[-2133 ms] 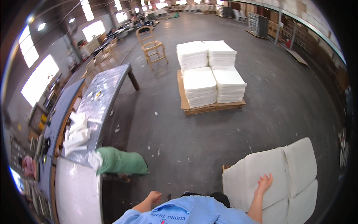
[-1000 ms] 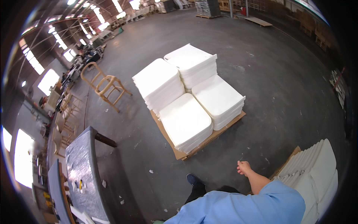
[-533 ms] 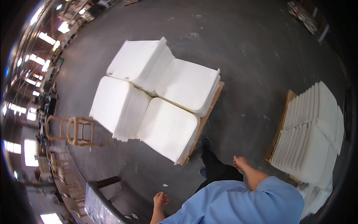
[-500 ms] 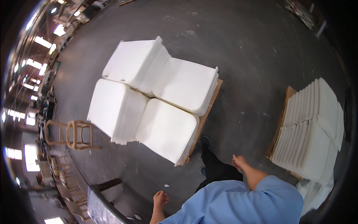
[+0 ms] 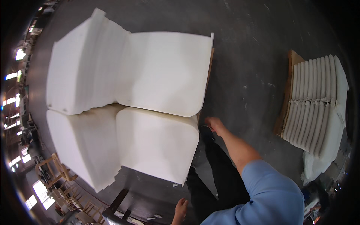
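Observation:
Several tall stacks of white panels with rounded corners, seemingly foam seat pads, stand packed together in front of me. The nearest stack (image 5: pixel 157 144) is at the front right of the group, with another stack (image 5: pixel 167 71) behind it. My right hand (image 5: pixel 214 124) is just beside the right edge of these stacks, fingers loosely bent and nothing seen in them; whether it touches the edge I cannot tell. Low by my body, my left hand (image 5: pixel 181 207) hangs empty with its fingers loosely curled, in front of the nearest stack.
A brown board (image 5: pixel 210 65) shows under the stacks. On the right lies a second pile of white pads (image 5: pixel 309 108) on a brown base (image 5: pixel 284 112), plastic wrap (image 5: pixel 315 167) at its near end. A dark-legged table (image 5: pixel 118 200) and wooden chairs (image 5: pixel 52 168) stand at lower left.
I have stepped closer to the white stacks, which now look larger. My right arm has stretched forward toward their right edge. The left hand still hangs low.

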`<state>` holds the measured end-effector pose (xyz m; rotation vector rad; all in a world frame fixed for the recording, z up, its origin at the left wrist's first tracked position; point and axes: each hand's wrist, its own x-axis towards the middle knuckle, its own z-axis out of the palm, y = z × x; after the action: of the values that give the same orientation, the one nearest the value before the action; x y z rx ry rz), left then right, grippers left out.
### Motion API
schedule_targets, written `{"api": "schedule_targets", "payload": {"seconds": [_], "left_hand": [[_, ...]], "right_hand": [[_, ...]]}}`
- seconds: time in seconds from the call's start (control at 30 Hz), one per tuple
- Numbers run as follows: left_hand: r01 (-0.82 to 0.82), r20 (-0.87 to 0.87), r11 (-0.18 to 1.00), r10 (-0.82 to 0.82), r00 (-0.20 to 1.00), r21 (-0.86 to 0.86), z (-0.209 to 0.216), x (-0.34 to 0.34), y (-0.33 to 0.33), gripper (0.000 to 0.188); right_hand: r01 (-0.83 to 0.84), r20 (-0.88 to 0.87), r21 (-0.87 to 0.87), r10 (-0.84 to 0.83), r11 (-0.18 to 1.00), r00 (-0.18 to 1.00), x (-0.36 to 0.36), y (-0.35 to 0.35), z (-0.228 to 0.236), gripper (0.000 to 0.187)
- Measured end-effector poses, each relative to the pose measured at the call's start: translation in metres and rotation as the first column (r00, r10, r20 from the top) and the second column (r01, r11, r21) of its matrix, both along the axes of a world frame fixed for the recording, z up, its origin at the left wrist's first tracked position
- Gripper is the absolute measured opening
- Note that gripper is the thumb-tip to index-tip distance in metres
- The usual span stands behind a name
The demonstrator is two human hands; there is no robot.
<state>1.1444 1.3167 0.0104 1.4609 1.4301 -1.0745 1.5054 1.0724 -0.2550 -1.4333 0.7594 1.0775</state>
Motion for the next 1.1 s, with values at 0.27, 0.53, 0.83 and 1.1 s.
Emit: {"api": "schedule_targets", "payload": {"seconds": [0.27, 0.53, 0.83, 1.1], "left_hand": [[0.562, -0.28, 0.82, -0.517, 0.809, 0.109, -0.087, -0.04, -0.025, 0.072], [0.552, -0.173, 0.819, -0.528, 0.832, 0.157, -0.09, -0.063, 0.025, 0.067], [0.557, 0.043, 0.801, -0.578, 0.815, 0.218, -0.089, -0.063, 0.044, 0.062], [0.493, -0.016, 0.848, -0.5, 0.866, 0.193, -0.096, -0.079, 0.05, 0.06]], "right_hand": [[0.266, 0.122, -0.077, -0.256, 0.961, 0.959, 0.056, 0.074, -0.114, 0.037], [0.426, 0.11, 0.065, -0.431, 0.902, 0.896, 0.053, 0.094, -0.158, 0.037], [0.465, -0.009, 0.383, -0.5, 0.798, 0.866, 0.021, 0.09, -0.147, 0.037], [0.746, -0.242, 0.317, -0.711, 0.585, 0.66, -0.066, 0.055, -0.152, 0.041]]}}
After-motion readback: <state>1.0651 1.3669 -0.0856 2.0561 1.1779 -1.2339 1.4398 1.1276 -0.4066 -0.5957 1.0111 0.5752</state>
